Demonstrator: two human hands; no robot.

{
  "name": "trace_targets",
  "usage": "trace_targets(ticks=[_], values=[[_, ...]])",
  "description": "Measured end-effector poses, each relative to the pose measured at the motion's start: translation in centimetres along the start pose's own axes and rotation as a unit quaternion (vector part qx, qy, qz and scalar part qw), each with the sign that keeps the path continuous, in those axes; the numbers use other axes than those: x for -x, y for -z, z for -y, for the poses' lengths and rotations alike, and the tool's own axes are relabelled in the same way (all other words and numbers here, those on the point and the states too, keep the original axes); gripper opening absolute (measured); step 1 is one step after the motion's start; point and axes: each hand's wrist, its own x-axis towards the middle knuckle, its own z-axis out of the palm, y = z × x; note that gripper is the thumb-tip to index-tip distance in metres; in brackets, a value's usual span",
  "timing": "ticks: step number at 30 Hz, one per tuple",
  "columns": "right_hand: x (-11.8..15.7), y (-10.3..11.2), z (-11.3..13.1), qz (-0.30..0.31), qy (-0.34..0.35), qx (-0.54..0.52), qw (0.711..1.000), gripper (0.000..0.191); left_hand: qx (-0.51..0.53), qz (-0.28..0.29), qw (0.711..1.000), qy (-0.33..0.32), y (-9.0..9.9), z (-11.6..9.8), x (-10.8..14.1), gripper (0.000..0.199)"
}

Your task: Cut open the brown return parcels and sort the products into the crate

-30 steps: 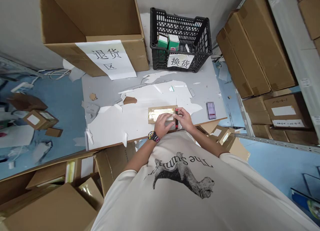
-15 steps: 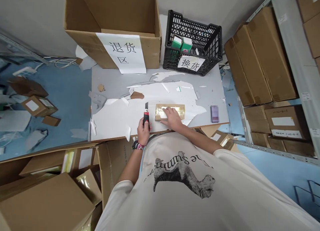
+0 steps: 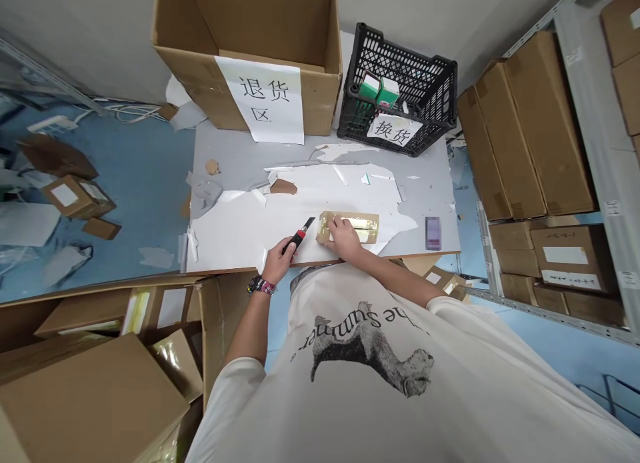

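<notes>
- Nearest is the left hand [image 3: 280, 259], over the desk's [image 3: 235, 243] near edge, left of the middle, its fingers wrapped round the cutter [image 3: 296, 241].
- The cutter's blade [image 3: 309, 222] is out and slants away rightward, its tip just beside the box's left end, seemingly apart from it.
- The right hand [image 3: 345, 238] is laid over the left half of the box [image 3: 369, 232], fingers bent; I cannot tell whether it grips or only presses.
- The box lies flat by the near edge, right of the middle, shiny tape [image 3: 364, 221] along its top.
- The step in hand looks like steadying the box with the cutter ready; whether the tape is slit, I cannot tell.
- Any cut from here would call for a firm hold, fingers clear of the blade's line, and a shallow stroke.
- Near the right edge lies a blurred purple thing [image 3: 433, 233].
- Along the far edge stand a carton [image 3: 320, 103], then, by the right corner, a crate [image 3: 427, 83] holding green boxes [image 3: 388, 93].
</notes>
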Motion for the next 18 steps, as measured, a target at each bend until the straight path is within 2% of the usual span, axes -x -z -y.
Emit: trace_targets(ticks=[7, 9, 14, 18], values=[[1.7, -0.8, -1.0, -0.023, 0.062, -0.003, 0.998, 0.047, -0.081, 0.141, 0.986, -0.024, 2.5, -0.5, -3.2, 0.062], [1.8, -0.8, -1.2, -0.022, 0.072, -0.004, 0.997, 0.046, -0.115, 0.162, 0.980, -0.032, 3.3, -0.8, -4.6, 0.060], [1.9, -1.0, -1.5, -0.023, 0.083, -0.011, 0.996, 0.047, -0.177, 0.217, 0.958, -0.064, 5.0, -2.2, -7.3, 0.061], [1.9, -1.7, -2.0, -0.049, 0.103, -0.039, 0.993, 0.048, -0.192, 0.285, 0.938, -0.046, 5.3, -3.6, -8.3, 0.065]])
